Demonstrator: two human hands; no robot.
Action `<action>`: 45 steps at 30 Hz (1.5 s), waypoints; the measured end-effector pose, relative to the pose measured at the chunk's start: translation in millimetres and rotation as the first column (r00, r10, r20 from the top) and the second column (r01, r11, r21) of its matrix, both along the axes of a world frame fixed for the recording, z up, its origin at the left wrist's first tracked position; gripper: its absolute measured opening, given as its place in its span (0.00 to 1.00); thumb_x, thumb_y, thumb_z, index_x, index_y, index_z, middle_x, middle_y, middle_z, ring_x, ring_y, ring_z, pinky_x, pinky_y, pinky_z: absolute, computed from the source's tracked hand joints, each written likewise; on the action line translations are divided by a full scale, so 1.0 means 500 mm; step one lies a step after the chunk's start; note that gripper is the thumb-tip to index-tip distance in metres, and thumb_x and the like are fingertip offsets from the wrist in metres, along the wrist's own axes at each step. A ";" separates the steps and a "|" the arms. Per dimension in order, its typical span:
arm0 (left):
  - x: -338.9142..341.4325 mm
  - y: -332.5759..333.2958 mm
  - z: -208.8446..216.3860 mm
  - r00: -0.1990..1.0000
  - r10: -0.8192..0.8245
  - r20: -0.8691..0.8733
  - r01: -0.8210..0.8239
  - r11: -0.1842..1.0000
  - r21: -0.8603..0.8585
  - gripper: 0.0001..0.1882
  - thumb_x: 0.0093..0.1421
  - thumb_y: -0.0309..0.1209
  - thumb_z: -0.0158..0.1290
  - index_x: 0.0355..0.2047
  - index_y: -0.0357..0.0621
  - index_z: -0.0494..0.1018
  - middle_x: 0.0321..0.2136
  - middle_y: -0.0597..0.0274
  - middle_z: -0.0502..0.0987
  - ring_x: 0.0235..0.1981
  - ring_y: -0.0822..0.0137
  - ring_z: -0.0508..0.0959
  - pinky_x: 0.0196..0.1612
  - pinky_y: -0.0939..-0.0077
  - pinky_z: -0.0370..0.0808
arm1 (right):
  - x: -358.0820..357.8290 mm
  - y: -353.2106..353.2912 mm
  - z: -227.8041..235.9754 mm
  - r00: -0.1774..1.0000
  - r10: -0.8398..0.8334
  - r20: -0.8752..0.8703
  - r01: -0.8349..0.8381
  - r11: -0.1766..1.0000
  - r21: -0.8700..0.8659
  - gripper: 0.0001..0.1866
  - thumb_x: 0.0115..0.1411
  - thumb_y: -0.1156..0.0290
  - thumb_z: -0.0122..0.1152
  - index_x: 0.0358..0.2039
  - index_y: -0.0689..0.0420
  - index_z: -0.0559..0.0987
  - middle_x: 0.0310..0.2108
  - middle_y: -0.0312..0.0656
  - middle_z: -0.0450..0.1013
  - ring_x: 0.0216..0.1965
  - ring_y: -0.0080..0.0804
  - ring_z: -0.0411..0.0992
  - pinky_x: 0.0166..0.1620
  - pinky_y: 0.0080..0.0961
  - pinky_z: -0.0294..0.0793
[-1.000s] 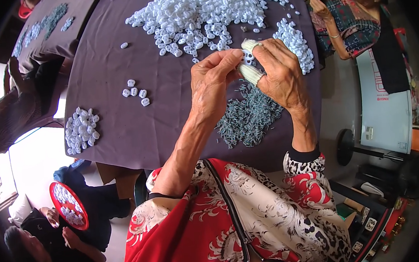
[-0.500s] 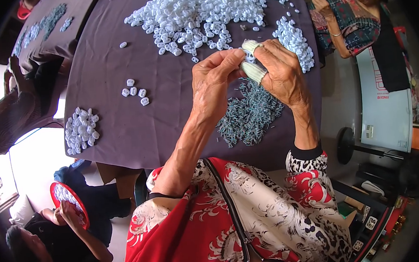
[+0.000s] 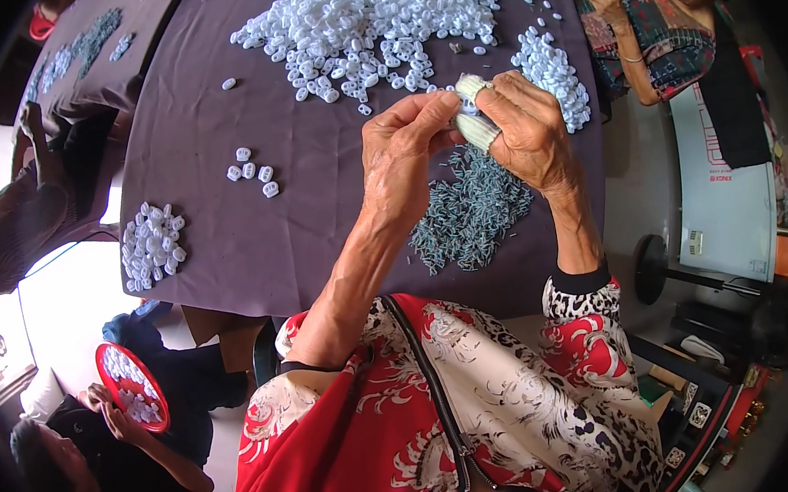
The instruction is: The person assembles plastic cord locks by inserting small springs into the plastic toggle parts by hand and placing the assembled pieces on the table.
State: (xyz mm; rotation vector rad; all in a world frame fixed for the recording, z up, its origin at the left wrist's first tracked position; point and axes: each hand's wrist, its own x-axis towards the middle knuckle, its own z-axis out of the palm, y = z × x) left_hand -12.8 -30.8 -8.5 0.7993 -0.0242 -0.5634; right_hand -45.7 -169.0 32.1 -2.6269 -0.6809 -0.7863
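My left hand (image 3: 402, 148) and my right hand (image 3: 533, 133) meet above the table. Between their fingertips they pinch a small white oval plastic piece with dark openings (image 3: 469, 104). Cream knitted finger covers (image 3: 476, 131) sit on the thumb and a finger of my right hand. Below my hands lies a heap of small grey-green metal pins (image 3: 470, 212). Beyond them spreads a large heap of white oval plastic pieces (image 3: 376, 21), with a smaller pile of white pieces (image 3: 550, 76) past my right hand.
The table with a dark cloth (image 3: 228, 250) also bears several loose white pieces (image 3: 254, 172) and a pile of white pieces (image 3: 153, 246) at its left edge. At lower left a person in black (image 3: 125, 471) handles pieces on a red tray (image 3: 160, 422). Another person (image 3: 655, 31) sits at upper right.
My hands stay almost in place, still pinching the piece. The person at lower left has drawn both hands back from the red tray toward its near edge.
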 end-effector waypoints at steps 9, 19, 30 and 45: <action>0.006 0.004 -0.001 1.000 -0.015 -0.011 0.014 0.999 -0.031 0.10 0.53 0.31 0.54 0.30 0.35 0.73 0.23 0.63 0.74 0.26 0.75 0.73 0.33 0.81 0.72 | 0.004 0.004 0.006 0.999 -0.039 -0.016 0.039 0.999 -0.038 0.13 0.37 0.81 0.60 0.28 0.64 0.72 0.23 0.44 0.69 0.26 0.39 0.70 0.30 0.30 0.70; 0.010 0.012 -0.006 0.998 -0.066 0.021 0.066 0.997 -0.028 0.10 0.55 0.28 0.51 0.34 0.32 0.70 0.26 0.58 0.74 0.27 0.70 0.75 0.34 0.75 0.74 | -0.011 -0.003 -0.003 0.903 -0.082 -0.422 0.285 0.850 0.444 0.09 0.50 0.72 0.54 0.31 0.64 0.75 0.25 0.38 0.73 0.27 0.19 0.69 0.31 0.16 0.67; 0.004 0.005 -0.007 0.994 -0.023 0.104 0.017 0.998 0.052 0.08 0.53 0.25 0.53 0.31 0.32 0.71 0.24 0.58 0.75 0.25 0.70 0.74 0.32 0.78 0.73 | -0.012 0.017 -0.012 0.869 -0.085 -0.488 0.397 0.710 0.582 0.09 0.53 0.72 0.53 0.31 0.63 0.74 0.22 0.33 0.71 0.24 0.12 0.65 0.27 0.11 0.62; 0.006 0.005 -0.006 0.987 0.029 0.160 -0.041 0.997 0.073 0.07 0.52 0.25 0.53 0.28 0.31 0.71 0.22 0.60 0.74 0.23 0.72 0.73 0.32 0.78 0.72 | -0.015 0.034 -0.032 0.925 -0.196 -0.326 0.353 0.760 0.546 0.08 0.52 0.72 0.53 0.31 0.62 0.75 0.21 0.32 0.71 0.23 0.12 0.65 0.25 0.12 0.62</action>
